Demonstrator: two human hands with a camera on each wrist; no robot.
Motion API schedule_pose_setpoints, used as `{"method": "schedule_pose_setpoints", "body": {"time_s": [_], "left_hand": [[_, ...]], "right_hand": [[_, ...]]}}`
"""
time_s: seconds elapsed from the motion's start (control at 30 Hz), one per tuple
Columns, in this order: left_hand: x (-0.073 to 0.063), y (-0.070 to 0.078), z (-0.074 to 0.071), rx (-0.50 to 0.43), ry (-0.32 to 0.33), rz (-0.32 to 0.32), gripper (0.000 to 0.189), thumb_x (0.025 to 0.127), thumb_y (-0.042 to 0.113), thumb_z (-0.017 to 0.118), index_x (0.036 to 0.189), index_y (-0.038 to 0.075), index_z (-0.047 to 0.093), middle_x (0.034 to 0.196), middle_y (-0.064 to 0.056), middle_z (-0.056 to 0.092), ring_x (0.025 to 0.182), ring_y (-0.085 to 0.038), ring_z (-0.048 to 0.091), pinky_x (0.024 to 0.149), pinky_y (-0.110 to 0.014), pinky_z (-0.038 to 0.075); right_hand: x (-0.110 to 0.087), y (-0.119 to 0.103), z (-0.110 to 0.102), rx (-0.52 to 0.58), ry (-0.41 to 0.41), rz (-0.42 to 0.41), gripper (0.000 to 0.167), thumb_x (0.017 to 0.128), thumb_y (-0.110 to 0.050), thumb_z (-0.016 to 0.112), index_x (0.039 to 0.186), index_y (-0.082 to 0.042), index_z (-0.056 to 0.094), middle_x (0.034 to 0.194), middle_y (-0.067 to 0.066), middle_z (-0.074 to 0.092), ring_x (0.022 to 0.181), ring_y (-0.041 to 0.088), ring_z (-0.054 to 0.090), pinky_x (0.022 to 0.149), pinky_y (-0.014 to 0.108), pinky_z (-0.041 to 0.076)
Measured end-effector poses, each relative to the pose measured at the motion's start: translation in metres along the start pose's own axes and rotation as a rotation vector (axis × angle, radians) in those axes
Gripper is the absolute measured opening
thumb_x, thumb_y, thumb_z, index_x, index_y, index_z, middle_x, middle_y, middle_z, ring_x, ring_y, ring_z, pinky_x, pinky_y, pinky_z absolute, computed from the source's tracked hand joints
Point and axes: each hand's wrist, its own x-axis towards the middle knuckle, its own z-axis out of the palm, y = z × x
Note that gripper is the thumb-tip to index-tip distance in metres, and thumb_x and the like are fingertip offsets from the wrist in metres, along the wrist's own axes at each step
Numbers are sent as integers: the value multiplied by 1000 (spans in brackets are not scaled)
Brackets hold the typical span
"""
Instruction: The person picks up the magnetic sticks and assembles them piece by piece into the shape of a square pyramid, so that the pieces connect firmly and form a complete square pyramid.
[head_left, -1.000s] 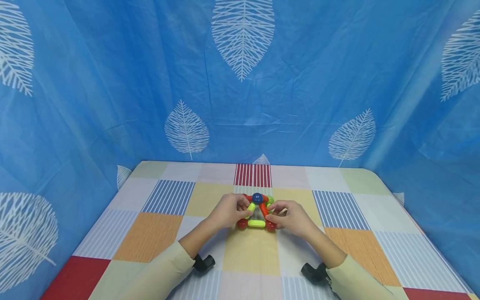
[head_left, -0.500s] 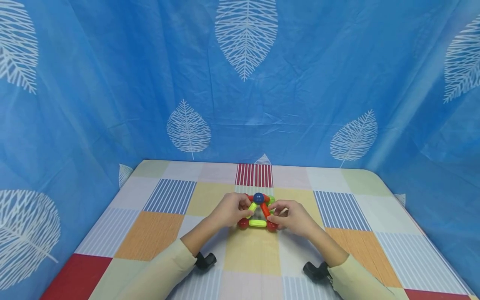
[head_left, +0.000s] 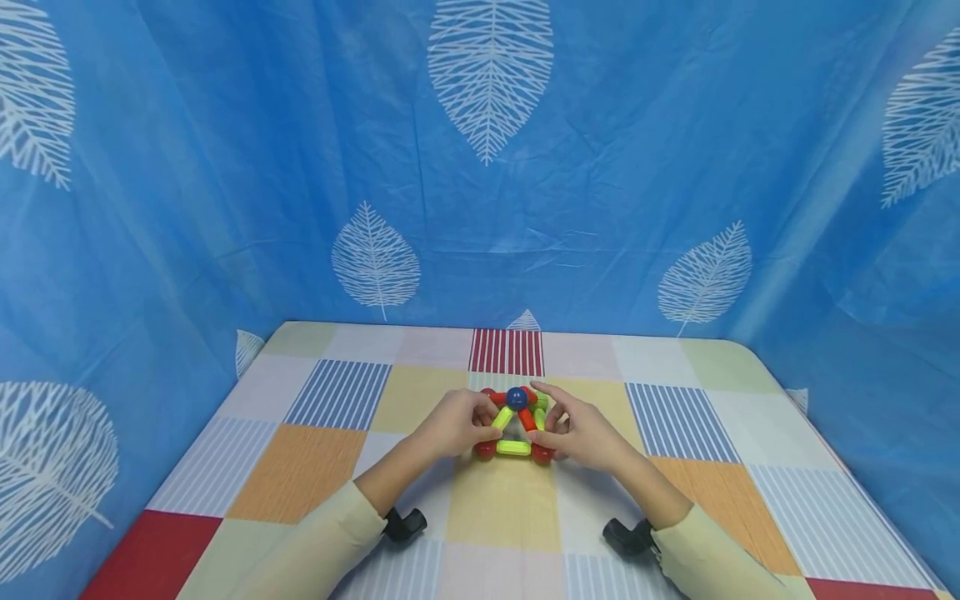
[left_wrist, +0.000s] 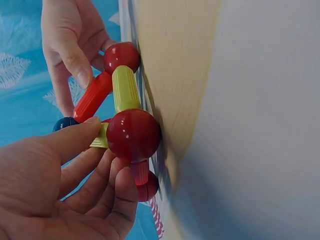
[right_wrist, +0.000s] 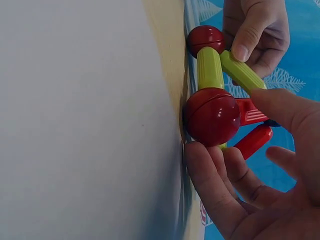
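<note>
A frame built of magnetic rods and balls stands on the tablecloth, with a blue ball [head_left: 517,398] at its top. Two red balls [head_left: 542,454] sit at its near corners, joined by a yellow-green rod [head_left: 513,448]. My left hand [head_left: 455,423] pinches the left slanting yellow-green rod [head_left: 503,417] between thumb and fingers. My right hand [head_left: 587,433] holds the right slanting red rod [head_left: 528,418], thumb on its near side and some fingers curled behind. Its index finger reaches out beside the top. In the right wrist view, fingertips lie near a red ball [right_wrist: 212,117].
The table bears a patchwork cloth [head_left: 502,508] of coloured and striped squares. A blue curtain [head_left: 600,167] with white leaf prints hangs behind and at both sides. Black wrist devices [head_left: 628,537] are worn at the cuffs.
My right index finger has straightened and moved up towards the top of the frame. The left hand keeps its pinch, and the frame of rods stays in place.
</note>
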Motion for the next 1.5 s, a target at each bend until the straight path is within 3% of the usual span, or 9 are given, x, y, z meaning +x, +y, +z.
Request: {"method": "schedule_pose_setpoints", "body": {"time_s": [0.57, 1.1, 1.2, 1.4, 1.5], "left_hand": [[-4, -1, -3, -20, 5, 47, 11, 88, 13, 81, 95, 9, 74, 80, 3, 65, 74, -11, 57, 66, -20, 51], [-6, -6, -4, -50, -26, 2, 12, 87, 13, 82, 95, 9, 73, 81, 2, 64, 75, -12, 57, 64, -20, 51], [-9, -10, -5, -59, -46, -3, 12, 86, 13, 83, 91, 9, 73, 80, 2, 64, 74, -13, 56, 63, -21, 50], [-16, -16, -7, -98, -92, -52, 16, 82, 15, 87, 91, 14, 73, 83, 3, 66, 77, -14, 60, 66, -24, 54], [-18, -17, -7, -132, -95, -57, 19, 80, 12, 88, 92, 14, 73, 86, 3, 67, 79, -15, 61, 70, -25, 55]], "right_hand": [[8, -5, -2, -116, -8, -31, 73, 89, -29, 81, 153, -24, 45, 91, 5, 60, 64, 16, 55, 53, 27, 51], [5, 0, -1, -57, -25, -34, 69, 89, -28, 81, 150, -20, 49, 94, 8, 61, 64, 15, 59, 54, 28, 52], [1, 3, -2, -5, -34, -4, 64, 86, -23, 83, 143, -15, 54, 96, 10, 62, 67, 16, 64, 56, 29, 53], [-9, 8, 0, 37, -39, 67, 34, 80, -16, 88, 106, -8, 68, 92, 6, 68, 75, 17, 66, 64, 28, 57], [-10, 9, 1, 30, -17, 64, 28, 79, -15, 89, 98, -8, 70, 91, 5, 70, 78, 17, 66, 67, 27, 57]]}}
